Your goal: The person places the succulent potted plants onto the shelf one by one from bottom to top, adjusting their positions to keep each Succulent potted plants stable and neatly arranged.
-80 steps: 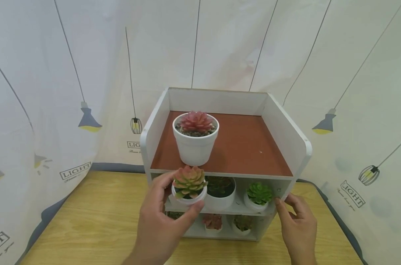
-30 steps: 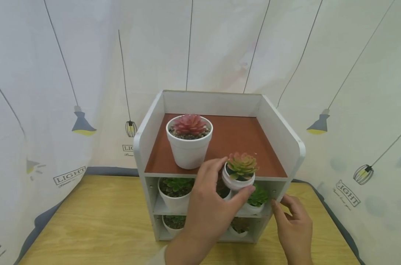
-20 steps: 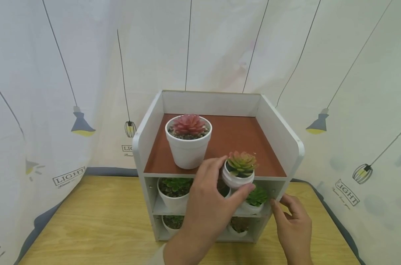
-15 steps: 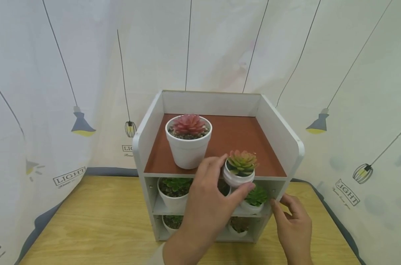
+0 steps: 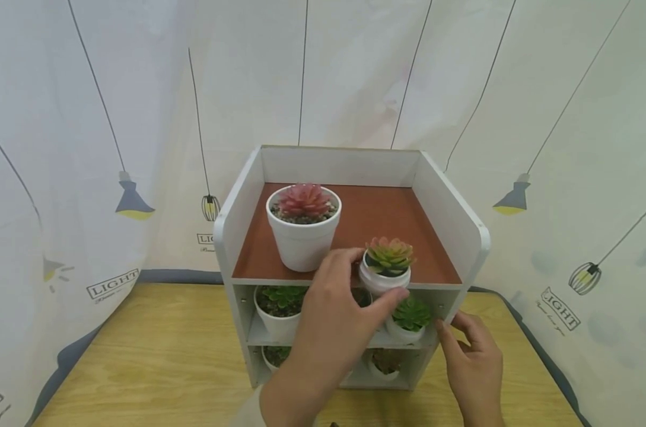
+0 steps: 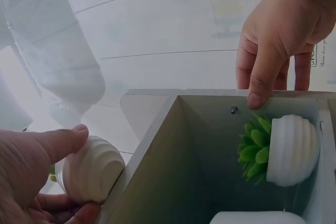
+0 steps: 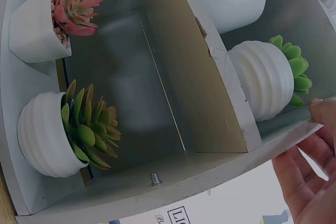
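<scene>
My left hand point(image 5: 333, 314) grips a small white ribbed pot point(image 5: 382, 282) with a green-and-pink succulent point(image 5: 390, 256), thumb on one side and fingers on the other. The pot is upright at the top level's front edge; in the left wrist view its base point(image 6: 111, 174) is right at that board, seemingly touching. My right hand point(image 5: 474, 359) pinches the right side panel of the white shelf unit point(image 5: 453, 219), thumb inside and fingers outside. A larger white pot point(image 5: 304, 240) with a red succulent point(image 5: 304, 203) stands on the brown top point(image 5: 378, 216), left of the held one.
The middle level holds a bright green succulent point(image 5: 411, 313) at right and another potted plant point(image 5: 280, 317) at left. Below, a reddish succulent point(image 7: 79, 9) and a green-brown one point(image 7: 89, 129) stand in white pots. The unit rests on a wooden table point(image 5: 157, 350).
My left hand has carried the small potted succulent from the unit's front left to its right half, then raised it slightly. The right hand keeps its grip on the side panel.
</scene>
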`<control>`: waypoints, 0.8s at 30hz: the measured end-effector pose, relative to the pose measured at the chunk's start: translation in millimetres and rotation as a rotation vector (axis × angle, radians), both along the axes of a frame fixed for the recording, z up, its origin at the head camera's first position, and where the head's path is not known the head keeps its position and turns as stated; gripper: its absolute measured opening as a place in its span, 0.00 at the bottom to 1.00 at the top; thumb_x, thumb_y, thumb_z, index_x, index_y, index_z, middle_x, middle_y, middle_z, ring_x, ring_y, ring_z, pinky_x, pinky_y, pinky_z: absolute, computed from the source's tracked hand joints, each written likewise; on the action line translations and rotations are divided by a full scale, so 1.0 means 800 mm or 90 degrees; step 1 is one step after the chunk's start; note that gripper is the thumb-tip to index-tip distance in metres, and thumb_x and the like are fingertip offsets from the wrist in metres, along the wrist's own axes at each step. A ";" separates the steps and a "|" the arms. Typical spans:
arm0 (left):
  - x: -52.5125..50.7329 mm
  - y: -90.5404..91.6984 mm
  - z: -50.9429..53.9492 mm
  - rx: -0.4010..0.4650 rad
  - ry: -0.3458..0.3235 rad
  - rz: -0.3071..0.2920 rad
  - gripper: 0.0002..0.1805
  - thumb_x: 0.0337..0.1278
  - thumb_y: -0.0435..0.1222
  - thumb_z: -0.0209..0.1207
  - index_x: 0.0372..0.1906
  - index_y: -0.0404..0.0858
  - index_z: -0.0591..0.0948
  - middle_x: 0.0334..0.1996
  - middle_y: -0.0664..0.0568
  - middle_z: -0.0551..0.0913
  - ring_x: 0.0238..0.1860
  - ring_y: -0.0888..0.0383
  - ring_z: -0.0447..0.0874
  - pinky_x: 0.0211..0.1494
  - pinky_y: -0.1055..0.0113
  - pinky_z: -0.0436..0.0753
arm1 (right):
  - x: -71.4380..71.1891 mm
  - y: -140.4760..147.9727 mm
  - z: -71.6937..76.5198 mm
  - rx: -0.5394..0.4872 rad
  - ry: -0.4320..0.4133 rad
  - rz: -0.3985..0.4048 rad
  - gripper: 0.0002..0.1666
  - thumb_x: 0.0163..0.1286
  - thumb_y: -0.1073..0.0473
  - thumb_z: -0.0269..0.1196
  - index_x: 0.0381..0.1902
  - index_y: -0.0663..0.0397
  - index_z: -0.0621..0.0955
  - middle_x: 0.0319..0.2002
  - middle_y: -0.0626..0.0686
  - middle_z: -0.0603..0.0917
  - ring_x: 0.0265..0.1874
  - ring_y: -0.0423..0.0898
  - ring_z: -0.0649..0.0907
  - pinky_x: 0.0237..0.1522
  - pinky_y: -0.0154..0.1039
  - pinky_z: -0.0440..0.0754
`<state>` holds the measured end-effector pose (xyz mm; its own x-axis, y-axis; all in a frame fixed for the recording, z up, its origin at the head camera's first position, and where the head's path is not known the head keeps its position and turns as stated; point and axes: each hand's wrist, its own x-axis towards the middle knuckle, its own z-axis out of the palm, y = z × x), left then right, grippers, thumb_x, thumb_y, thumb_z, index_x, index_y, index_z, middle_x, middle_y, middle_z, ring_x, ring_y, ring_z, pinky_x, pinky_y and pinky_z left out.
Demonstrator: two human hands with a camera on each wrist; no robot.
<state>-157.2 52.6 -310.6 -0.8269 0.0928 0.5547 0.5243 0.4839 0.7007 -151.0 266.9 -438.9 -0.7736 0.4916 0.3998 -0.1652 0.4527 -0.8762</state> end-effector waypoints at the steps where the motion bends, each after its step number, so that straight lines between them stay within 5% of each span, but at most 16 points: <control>1: -0.001 0.000 0.001 -0.004 0.003 -0.001 0.35 0.51 0.51 0.78 0.60 0.39 0.79 0.55 0.52 0.82 0.54 0.59 0.81 0.57 0.60 0.88 | 0.000 0.000 0.000 -0.001 0.000 0.000 0.14 0.73 0.62 0.68 0.54 0.50 0.88 0.46 0.35 0.85 0.49 0.30 0.83 0.40 0.19 0.86; 15: -0.012 0.001 0.014 -0.047 -0.016 0.022 0.32 0.54 0.50 0.76 0.60 0.38 0.82 0.49 0.52 0.86 0.48 0.58 0.85 0.52 0.62 0.89 | -0.001 0.002 -0.002 -0.008 0.018 0.011 0.15 0.73 0.63 0.68 0.55 0.51 0.88 0.46 0.35 0.85 0.49 0.31 0.83 0.40 0.20 0.86; 24: -0.019 0.001 0.012 -0.096 0.032 0.043 0.30 0.57 0.49 0.74 0.59 0.36 0.84 0.49 0.50 0.88 0.44 0.60 0.85 0.45 0.65 0.89 | 0.001 -0.001 0.001 -0.005 0.012 0.013 0.16 0.73 0.62 0.67 0.57 0.51 0.87 0.47 0.34 0.84 0.50 0.30 0.82 0.41 0.19 0.85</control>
